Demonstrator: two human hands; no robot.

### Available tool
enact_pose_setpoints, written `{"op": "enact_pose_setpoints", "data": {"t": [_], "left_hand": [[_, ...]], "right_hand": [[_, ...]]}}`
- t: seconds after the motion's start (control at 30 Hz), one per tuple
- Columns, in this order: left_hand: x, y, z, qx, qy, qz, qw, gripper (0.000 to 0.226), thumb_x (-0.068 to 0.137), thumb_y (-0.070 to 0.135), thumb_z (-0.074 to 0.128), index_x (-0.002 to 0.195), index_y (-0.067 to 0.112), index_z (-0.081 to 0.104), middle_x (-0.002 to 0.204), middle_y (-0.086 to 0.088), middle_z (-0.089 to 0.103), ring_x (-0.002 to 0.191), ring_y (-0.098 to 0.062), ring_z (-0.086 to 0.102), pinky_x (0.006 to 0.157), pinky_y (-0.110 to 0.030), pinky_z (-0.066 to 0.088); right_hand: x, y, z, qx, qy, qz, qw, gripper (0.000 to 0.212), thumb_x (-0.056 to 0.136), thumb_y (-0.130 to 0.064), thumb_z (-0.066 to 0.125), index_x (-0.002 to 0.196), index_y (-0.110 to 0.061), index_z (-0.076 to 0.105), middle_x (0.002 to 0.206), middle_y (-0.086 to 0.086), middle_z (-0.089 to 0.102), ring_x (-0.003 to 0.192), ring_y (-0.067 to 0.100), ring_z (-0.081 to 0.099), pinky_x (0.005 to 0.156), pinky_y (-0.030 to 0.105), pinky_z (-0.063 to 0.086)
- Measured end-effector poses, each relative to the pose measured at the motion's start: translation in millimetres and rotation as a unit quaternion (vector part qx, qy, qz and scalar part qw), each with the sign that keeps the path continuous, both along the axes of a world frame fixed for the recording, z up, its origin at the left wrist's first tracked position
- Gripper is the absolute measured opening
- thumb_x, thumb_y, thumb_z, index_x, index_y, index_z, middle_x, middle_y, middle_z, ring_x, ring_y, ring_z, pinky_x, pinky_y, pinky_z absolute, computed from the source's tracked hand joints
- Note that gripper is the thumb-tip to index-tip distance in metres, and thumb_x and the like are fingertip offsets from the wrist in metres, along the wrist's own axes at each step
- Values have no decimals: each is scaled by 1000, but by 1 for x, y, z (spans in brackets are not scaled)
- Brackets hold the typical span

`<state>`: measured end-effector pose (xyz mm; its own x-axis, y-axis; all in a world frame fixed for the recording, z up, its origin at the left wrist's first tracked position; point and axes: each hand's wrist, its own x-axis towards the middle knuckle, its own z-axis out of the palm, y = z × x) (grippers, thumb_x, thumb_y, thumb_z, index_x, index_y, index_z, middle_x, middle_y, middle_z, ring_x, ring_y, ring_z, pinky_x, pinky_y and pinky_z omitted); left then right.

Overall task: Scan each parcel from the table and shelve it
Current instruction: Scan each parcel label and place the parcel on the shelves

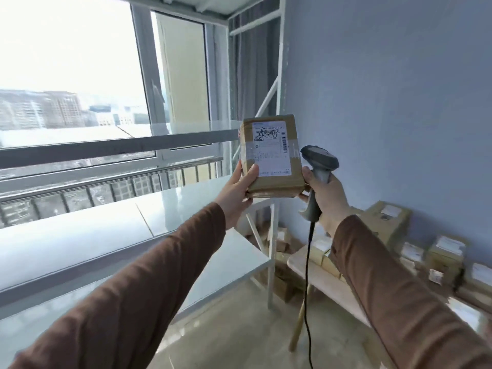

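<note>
A: Head view: holding a brown cardboard parcel (271, 155) up in the air, between both hands, in front of the white shelf rack (170, 206) by the window (80, 75).

B: Grip on left side?

A: Left hand (237, 190) clamping the parcel's lower left corner, thumb lying on the front face, fingers wrapping behind. Firmly closed on it.

B: Right?

A: Right hand (326, 198) closing around the handle of a grey barcode scanner (318, 171). Fingertips also touching the parcel's lower right edge. Scanner head sitting just beside the parcel's right side, black cable (307, 275) hanging straight down from the handle.

B: Label showing?

A: White shipping label (271, 149) facing the camera, black handwriting scrawled over the top part, barcode running along the right edge. Clear tape crossing the middle of the box.

B: Parcel orientation?

A: Standing roughly upright, tilting slightly. Not touching any shelf; hovering above the near end of the middle shelf board.

B: Rest of the stock?

A: More cardboard parcels (439, 251) piling up on the wooden table (319, 278) at lower right, against the blue wall (386, 89). A few more boxes lying on the floor under the rack end, blurred. Brown sleeves covering both forearms.
</note>
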<state>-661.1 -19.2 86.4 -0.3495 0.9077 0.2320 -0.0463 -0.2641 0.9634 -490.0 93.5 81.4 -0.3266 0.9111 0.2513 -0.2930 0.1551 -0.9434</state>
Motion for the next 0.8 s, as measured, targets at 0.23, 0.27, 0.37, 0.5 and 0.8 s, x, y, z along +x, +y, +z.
{"op": "enact_pose_setpoints", "data": {"t": [0.23, 0.27, 0.37, 0.5, 0.8], "left_hand": [[-138, -71, 29, -3, 2, 95, 996, 34, 103, 41, 60, 136, 47, 54, 123, 10, 67, 115, -22, 56, 100, -36, 42], [-156, -80, 32, -4, 5, 107, 994, 35, 103, 41, 60, 137, 47, 53, 125, 10, 66, 117, -22, 56, 104, -37, 42], [-213, -102, 46, -2, 21, 143, 990, 36, 103, 41, 59, 138, 45, 51, 126, 8, 65, 117, -24, 57, 109, -41, 42], [-283, -124, 67, 9, 28, 200, 979, 38, 104, 39, 59, 141, 35, 52, 117, 3, 65, 105, -22, 54, 94, -39, 40], [-404, -176, 111, -13, 18, 379, 925, 64, 96, 58, 62, 150, 33, 38, 127, -9, 58, 109, -29, 57, 97, -45, 52]], "right_hand": [[-157, -41, 37, -6, -17, 89, 996, 41, 94, -39, 74, 127, -17, 65, 124, 11, 74, 111, 34, 72, 89, 56, 56], [-179, -46, 42, -3, -24, 104, 994, 34, 93, -40, 75, 119, -20, 67, 123, 11, 74, 111, 34, 72, 90, 57, 55], [-246, -56, 57, 14, -4, 142, 990, 19, 94, -35, 75, 105, -22, 68, 114, 9, 76, 100, 30, 71, 93, 57, 56], [-334, -66, 76, 24, 19, 194, 980, 31, 96, -29, 74, 118, -10, 66, 99, 9, 71, 88, 27, 64, 81, 47, 58], [-489, -108, 114, 54, 40, 293, 954, 34, 95, -33, 74, 119, -10, 67, 105, 8, 65, 87, 21, 63, 82, 41, 58]]}}
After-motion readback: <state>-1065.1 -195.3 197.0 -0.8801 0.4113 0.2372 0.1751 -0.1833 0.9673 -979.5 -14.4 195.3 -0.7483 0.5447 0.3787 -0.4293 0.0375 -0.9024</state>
